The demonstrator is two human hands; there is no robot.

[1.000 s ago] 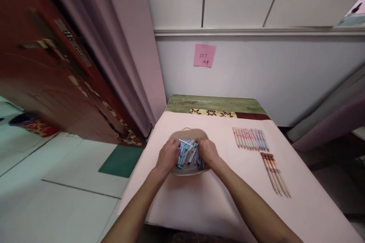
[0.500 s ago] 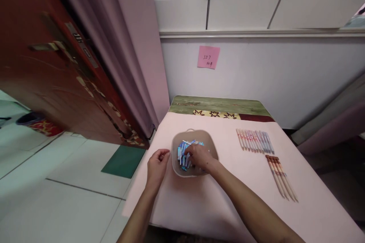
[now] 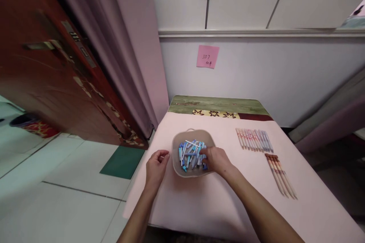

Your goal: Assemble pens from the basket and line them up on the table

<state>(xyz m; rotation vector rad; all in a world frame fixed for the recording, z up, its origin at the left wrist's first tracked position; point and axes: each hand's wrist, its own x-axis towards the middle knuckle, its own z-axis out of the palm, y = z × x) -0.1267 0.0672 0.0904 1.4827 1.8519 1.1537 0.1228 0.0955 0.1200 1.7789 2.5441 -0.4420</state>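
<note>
A beige plastic basket (image 3: 194, 135) on the table contains a jumble of blue, light-blue and white pens (image 3: 190, 155). My right hand (image 3: 217, 159) reaches over the basket's right side, its fingers bent and apart among the pens; no pen is plainly gripped. Just left of the basket, my left hand (image 3: 157, 165) hovers with loosely curled fingers, thumb apart, holding nothing visible. To the right lies a row of pens (image 3: 254, 140) in pink, white and lilac. Below that row are several brown-capped pens (image 3: 281, 176), side by side.
A pink cover (image 3: 228, 197) lies over the table, whose green patterned far end (image 3: 216, 103) shows by the wall. A pink note (image 3: 208, 57) is stuck to that wall. At left are a red door (image 3: 37, 72), a purple curtain (image 3: 125, 38) and a bin (image 3: 35, 124) on the floor.
My right hand has shifted right, from the middle of the basket toward its right side, uncovering more pens. My left hand has barely moved. The rows of pens lie as before.
</note>
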